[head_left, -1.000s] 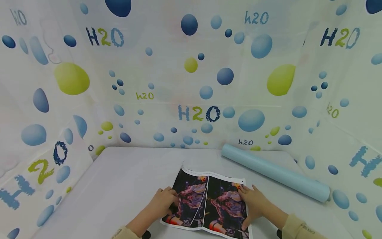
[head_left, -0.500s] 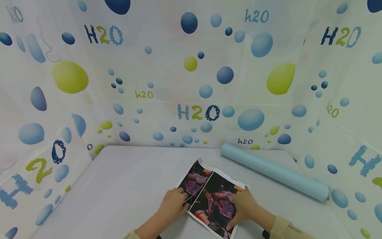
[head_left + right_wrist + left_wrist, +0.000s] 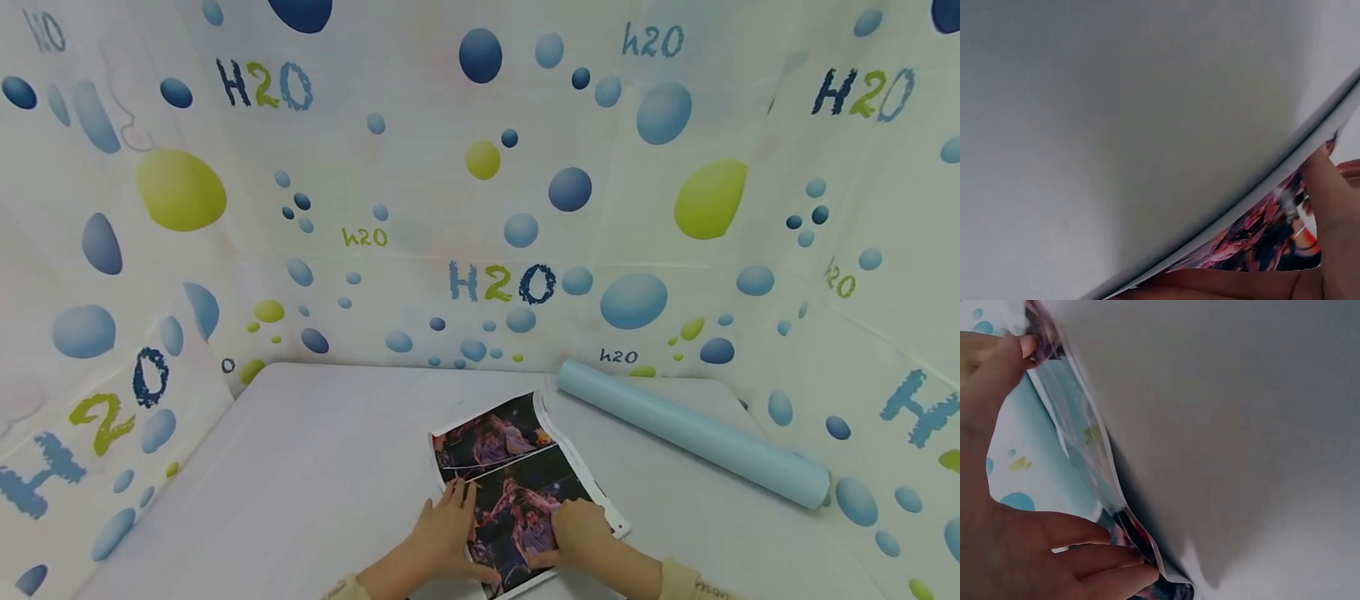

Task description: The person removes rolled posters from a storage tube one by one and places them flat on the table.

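A printed sheet (image 3: 517, 492) lies askew on the white table, with two matching dark, colourful pictures, a white border and a pale line between the pictures. At its lower left edge my left hand (image 3: 446, 533) rests on it, fingers stretched and thumb apart. Over the lower right part, my right hand (image 3: 585, 537) grips the sheet with bent fingers, the thumb on the picture. In the left wrist view the sheet's edge (image 3: 1141, 534) stands slightly raised by the fingertips. Part of the print (image 3: 1254, 231) shows between right thumb and fingers in the right wrist view.
A light blue roll (image 3: 690, 433) lies diagonally on the right of the white table (image 3: 315, 467). Curtains (image 3: 420, 200) with blue and lime bubbles and "H2O" lettering surround the table at the back and sides.
The sheet has turned clockwise, so its dividing line has gone from near upright to slanting. The left hand has gone from curled at the edge to spread fingers; the right has moved left.
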`<state>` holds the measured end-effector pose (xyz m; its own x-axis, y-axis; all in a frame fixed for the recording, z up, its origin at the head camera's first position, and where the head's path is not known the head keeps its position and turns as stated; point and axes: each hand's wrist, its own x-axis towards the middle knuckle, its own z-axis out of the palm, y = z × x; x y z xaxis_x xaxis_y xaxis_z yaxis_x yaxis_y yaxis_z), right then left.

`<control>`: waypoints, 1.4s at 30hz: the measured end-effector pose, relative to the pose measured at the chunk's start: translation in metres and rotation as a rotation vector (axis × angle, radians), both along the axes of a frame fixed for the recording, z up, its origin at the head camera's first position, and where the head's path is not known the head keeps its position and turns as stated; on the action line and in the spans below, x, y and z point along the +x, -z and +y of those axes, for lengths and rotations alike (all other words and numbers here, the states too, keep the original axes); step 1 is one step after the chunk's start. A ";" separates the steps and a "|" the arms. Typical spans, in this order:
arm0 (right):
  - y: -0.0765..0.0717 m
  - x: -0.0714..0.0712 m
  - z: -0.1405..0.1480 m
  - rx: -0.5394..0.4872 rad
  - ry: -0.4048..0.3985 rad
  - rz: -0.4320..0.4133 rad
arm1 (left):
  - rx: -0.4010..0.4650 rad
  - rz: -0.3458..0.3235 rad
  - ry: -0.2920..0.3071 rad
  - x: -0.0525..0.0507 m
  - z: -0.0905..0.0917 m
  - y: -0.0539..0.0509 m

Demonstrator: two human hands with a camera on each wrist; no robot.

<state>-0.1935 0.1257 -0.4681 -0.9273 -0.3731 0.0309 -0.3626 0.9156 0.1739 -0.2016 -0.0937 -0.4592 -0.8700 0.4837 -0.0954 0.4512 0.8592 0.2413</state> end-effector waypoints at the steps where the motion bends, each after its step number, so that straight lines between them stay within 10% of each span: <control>1: 0.000 0.001 -0.002 -0.001 -0.017 0.011 | -0.007 -0.022 -0.004 -0.001 -0.001 0.002; 10: -0.003 0.010 -0.008 -0.036 -0.141 0.000 | -0.094 -0.130 -0.025 -0.012 -0.009 0.007; 17: -0.010 0.011 -0.006 -0.215 -0.292 -0.226 | -0.276 -0.174 -0.033 -0.021 -0.014 0.005; 24: -0.022 -0.028 0.011 -0.505 -0.352 -0.584 | -0.284 -0.192 -0.024 -0.017 -0.016 -0.004; 33: -0.019 -0.066 0.015 -0.299 -0.352 -0.329 | -0.309 -0.202 -0.036 -0.015 -0.014 -0.007; 42: -0.009 -0.095 0.024 -0.329 -0.239 -0.276 | -0.379 -0.190 -0.026 -0.015 -0.013 -0.003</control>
